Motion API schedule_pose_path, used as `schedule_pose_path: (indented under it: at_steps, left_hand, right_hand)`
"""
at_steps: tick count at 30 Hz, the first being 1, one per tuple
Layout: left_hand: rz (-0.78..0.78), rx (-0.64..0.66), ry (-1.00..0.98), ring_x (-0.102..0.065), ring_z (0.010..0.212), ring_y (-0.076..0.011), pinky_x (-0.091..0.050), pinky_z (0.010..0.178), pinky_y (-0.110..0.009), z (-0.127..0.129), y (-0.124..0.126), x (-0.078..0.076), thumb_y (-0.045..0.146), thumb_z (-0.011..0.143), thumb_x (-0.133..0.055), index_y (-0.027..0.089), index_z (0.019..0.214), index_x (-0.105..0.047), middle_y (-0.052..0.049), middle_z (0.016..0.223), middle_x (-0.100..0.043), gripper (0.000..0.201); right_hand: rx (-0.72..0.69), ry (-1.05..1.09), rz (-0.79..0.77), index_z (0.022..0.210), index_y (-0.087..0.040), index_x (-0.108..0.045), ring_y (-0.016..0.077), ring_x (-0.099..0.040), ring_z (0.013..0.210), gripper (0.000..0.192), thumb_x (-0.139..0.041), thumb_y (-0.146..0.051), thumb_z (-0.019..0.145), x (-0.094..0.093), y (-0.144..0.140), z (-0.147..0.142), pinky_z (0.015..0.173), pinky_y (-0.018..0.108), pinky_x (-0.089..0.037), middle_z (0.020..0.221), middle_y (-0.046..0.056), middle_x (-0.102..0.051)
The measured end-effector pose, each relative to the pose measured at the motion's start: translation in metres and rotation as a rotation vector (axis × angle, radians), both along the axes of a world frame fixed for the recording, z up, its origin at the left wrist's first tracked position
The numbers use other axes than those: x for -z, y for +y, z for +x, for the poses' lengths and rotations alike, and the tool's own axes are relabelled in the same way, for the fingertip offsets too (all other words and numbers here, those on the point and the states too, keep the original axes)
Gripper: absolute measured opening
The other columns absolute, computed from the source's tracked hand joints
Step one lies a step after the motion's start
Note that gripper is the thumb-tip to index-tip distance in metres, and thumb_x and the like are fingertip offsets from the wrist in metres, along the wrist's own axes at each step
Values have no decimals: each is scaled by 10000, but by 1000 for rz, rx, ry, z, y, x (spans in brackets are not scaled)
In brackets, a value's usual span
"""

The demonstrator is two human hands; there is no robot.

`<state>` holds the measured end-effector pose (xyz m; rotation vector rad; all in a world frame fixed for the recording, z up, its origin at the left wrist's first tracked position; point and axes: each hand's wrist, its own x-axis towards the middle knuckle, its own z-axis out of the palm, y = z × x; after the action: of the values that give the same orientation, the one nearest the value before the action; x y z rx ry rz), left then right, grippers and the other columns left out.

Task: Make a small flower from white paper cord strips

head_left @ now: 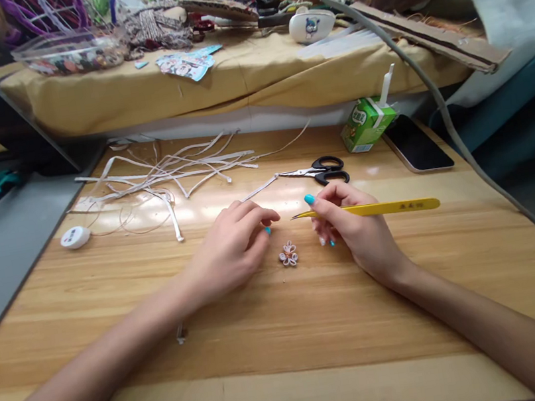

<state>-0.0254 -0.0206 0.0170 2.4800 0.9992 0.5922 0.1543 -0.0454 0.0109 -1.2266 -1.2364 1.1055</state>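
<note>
Quilled from coiled white paper loops around a small orange centre, the little flower (pixel 288 253) lies flat on the pale wooden tabletop (pixel 316 327), in the gap between the two hands and slightly nearer the person than their fingertips.

Going from the left: a small round white tape roll (pixel 74 237) sits near the table's left edge, and beyond it is a loose tangle of white paper strips (pixel 168 174).

The left hand (pixel 231 246) rests on the wood with its fingers curled in and pinched together. One long white paper strip (pixel 260 189) runs up and to the right from its fingertips, but whether the pinch actually grips that strip or something smaller cannot be told. This hand is just beside the flower, on the flower's left and a little above it.

The right hand (pixel 351 225) is closed in a pen-like grip on slim yellow tweezers (pixel 369 210). Their long axis lies almost level across the table, with the fine tip pointing left toward the left hand's fingertips and passing just above the flower without touching it. Both hands are about equally close to the flower, and the tweezer tip is the nearest tool end.

Farther back lie black-handled scissors (pixel 318 170), blades pointing left; then a green drink carton with a white straw (pixel 367 122), and a dark phone lying flat (pixel 416 145).
</note>
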Motion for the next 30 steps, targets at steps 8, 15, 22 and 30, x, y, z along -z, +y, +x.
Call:
schedule_pose_path:
  at_steps: [8, 15, 22, 30]
  left_hand:
    - [138, 81, 136, -442, 847, -183, -365, 803, -355, 3, -9, 8, 320, 780, -474, 163, 848, -534, -51, 850, -537, 182]
    - [165, 83, 109, -440, 880, -187, -358, 804, -341, 2, -8, 7, 324, 765, -492, 147, 933, -499, -60, 918, -540, 244]
    - [151, 93, 132, -448, 839, -177, -358, 786, -340, 2, -7, 9, 308, 793, -448, 161, 871, -519, -47, 864, -546, 181]
    - [115, 78, 105, -445, 847, -179, -364, 793, -341, 2, -6, 8, 317, 773, -483, 159, 861, -525, -49, 859, -541, 186]
  right_hand:
    - [-17, -80, -13, 580, -179, -391, 37, -377, 343, 280, -575, -327, 731, -5, -3, 3, 328, 164, -289, 448, -64, -471]
    - [-111, -226, -55, 626, -185, -400, 48, -408, 351, 229, -552, -304, 748, -6, -8, -1, 349, 178, -303, 470, -61, -486]
    - [-83, -244, -24, 618, -189, -380, 55, -420, 360, 236, -534, -300, 758, -5, -8, 0, 376, 188, -325, 474, -56, -497]
    - [-140, -310, -47, 600, -185, -380, 58, -434, 374, 232, -517, -273, 765, -2, -9, 0, 378, 185, -319, 499, -44, -514]
